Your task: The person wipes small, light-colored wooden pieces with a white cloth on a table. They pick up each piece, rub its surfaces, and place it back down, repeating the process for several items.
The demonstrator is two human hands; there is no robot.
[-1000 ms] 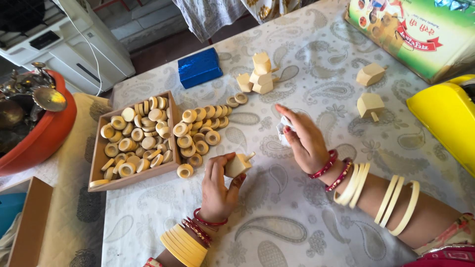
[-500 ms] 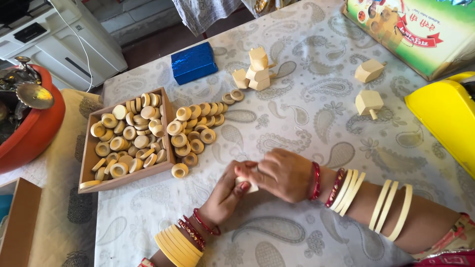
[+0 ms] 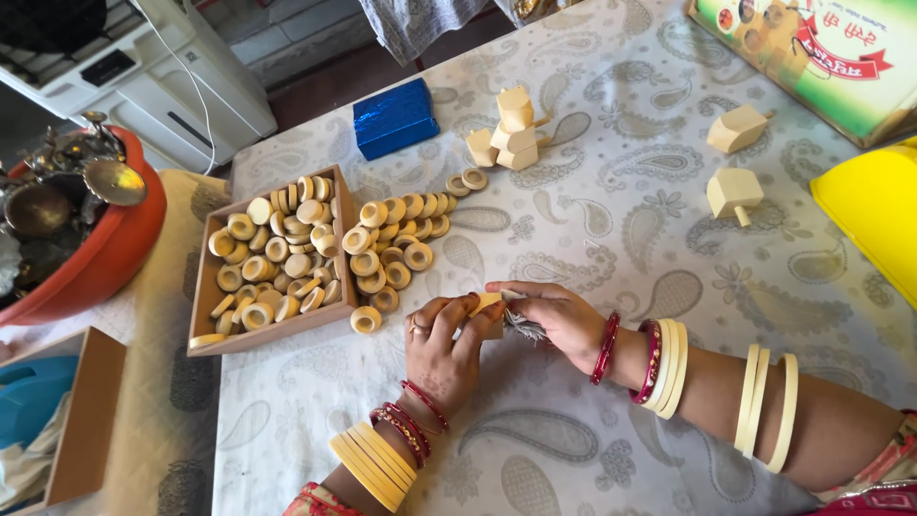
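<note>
My left hand (image 3: pixel 441 354) grips a small cream wooden block (image 3: pixel 485 306) low in the middle of the table. My right hand (image 3: pixel 554 320) meets it from the right and pinches a folded grey scrap (image 3: pixel 523 328) against the block. Both wrists wear red and cream bangles. Just left of my hands lie several loose cream wooden rings (image 3: pixel 394 247), beside a shallow wooden tray (image 3: pixel 202 311) filled with more rings.
A stack of wooden blocks (image 3: pixel 508 134) and a blue box (image 3: pixel 394 117) sit at the far side. Two pegged wooden blocks (image 3: pixel 735 191) lie to the right, near a yellow container (image 3: pixel 874 215) and a printed carton (image 3: pixel 812 53). An orange bowl (image 3: pixel 110 253) of metal ware stands at the left.
My right hand came back from the right to meet my left hand over the block. The two hands now work together on it, slightly lower on the table.
</note>
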